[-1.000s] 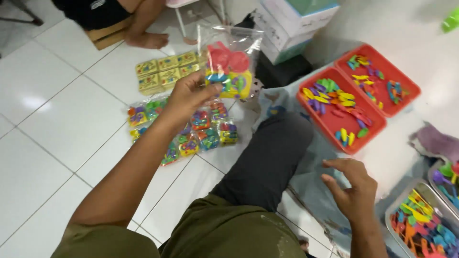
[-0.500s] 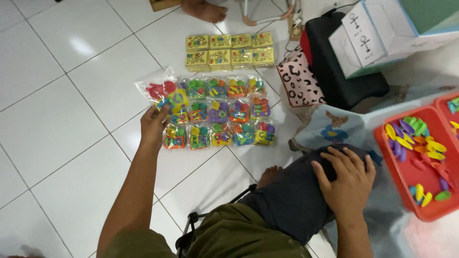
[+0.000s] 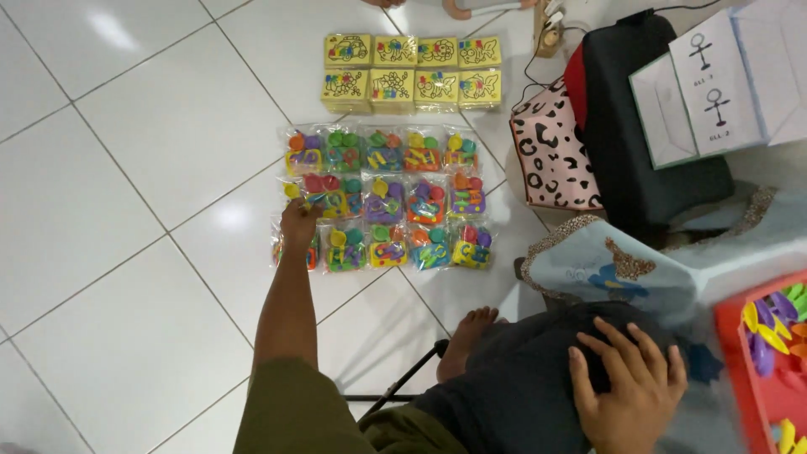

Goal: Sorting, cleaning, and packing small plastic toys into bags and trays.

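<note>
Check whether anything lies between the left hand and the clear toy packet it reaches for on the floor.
Nothing visible does. The left hand rests directly on the toy packet at the left end of the middle row; neighbouring packets lie beside it.

red tray [image 3: 761, 370] cut by right edge | bag [image 3: 290, 250] (half hidden)

Bare floor tiles [image 3: 126, 210] left of toy bags [image 3: 382, 197]; black bag [image 3: 647, 160] crowds right

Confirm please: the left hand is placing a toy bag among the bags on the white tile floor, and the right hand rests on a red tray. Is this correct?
Not quite. In the head view the right hand rests on the person's dark-trousered knee, not on the red tray. The left hand is at the toy bag on the floor.
</note>
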